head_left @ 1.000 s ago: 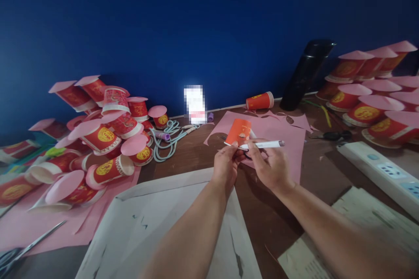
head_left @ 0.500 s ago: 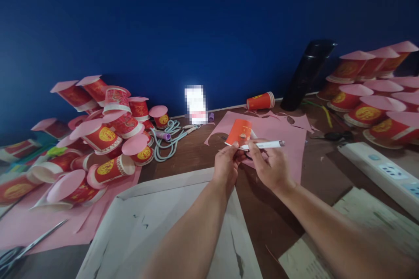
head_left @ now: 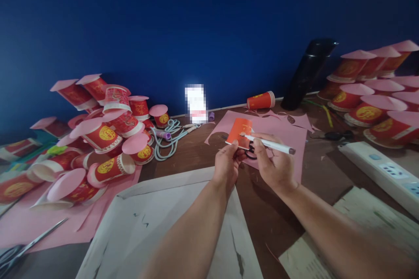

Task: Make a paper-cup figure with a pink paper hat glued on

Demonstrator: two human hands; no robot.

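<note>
A small orange-red card or booklet (head_left: pixel 238 130) with a pale lower edge is pinched by its bottom corner in my left hand (head_left: pixel 227 163). My right hand (head_left: pixel 276 163) grips a white marker pen (head_left: pixel 275 144) with a dark end pointing right. The pen's tip is at a small light mark on the card's face, seemingly touching it. Behind my fingers a dark loop (head_left: pixel 250 154), perhaps a scissors handle, shows in part. Cut pink paper (head_left: pixel 278 126) lies beneath and beyond the hands.
Red paper cups with pink discs (head_left: pixel 104 135) are piled on the left, and more cups (head_left: pixel 366 111) on the right. A black flask (head_left: pixel 307 74), a power strip (head_left: pixel 379 165), a pale cable (head_left: pixel 173 139), scissors (head_left: pixel 32 244) and a white box lid (head_left: pixel 157 226) surround the hands.
My right hand has shifted slightly right, and the marker pen now slants down to the right with its tip up on the card. The left hand and card are nearly unmoved.
</note>
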